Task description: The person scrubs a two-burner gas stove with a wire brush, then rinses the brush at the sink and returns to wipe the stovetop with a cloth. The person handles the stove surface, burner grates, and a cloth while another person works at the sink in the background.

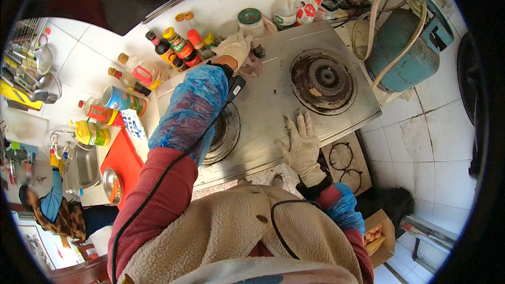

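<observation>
A steel two-burner gas stove (268, 86) lies before me. My left hand (233, 49), in a pale glove, reaches to its back edge beside a pinkish cloth (251, 65) and the jars. Whether its fingers hold anything cannot be told. My right hand (303, 148), gloved too, rests spread on the stove's front part with nothing in it. Near that hand is the sooty right burner (326, 79); my left arm partly hides the left burner (223, 138). A green-lidded jar (251, 23) stands behind the stove.
Sauce bottles (179, 47) line the back wall. A gas cylinder (402, 51) with a hose stands right. Left are a red board (125, 148), a steel bowl (112, 185) and a sink (86, 165), where another person (59, 213) stands. A carton of eggs (384, 254) is low right.
</observation>
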Demonstrator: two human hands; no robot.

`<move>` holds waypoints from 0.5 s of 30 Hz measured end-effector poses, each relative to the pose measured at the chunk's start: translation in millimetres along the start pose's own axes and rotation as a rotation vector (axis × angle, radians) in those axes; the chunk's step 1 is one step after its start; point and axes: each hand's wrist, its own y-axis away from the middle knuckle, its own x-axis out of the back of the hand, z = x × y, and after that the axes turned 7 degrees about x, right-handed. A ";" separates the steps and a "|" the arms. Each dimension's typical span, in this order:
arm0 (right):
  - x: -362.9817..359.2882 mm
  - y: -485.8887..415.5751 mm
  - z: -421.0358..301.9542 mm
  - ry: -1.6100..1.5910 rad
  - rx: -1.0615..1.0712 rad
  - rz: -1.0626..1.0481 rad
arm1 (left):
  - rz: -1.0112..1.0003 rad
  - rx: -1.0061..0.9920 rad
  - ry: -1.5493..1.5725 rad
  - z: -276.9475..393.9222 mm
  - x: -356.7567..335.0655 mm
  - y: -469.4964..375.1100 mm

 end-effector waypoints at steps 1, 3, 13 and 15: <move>0.3 0.3 0.5 0.009 -0.001 -0.001 | -0.063 0.057 -0.029 3.3 -4.5 -3.5; 0.5 0.1 1.6 -0.021 0.009 0.029 | -0.159 0.120 -0.128 15.4 -15.4 -6.6; 1.1 0.6 3.6 -0.008 0.016 0.018 | -0.191 -0.042 -0.535 24.5 -64.7 19.9; 0.3 0.6 3.5 -0.030 0.002 -0.006 | -0.124 0.161 -0.170 28.3 -72.4 28.9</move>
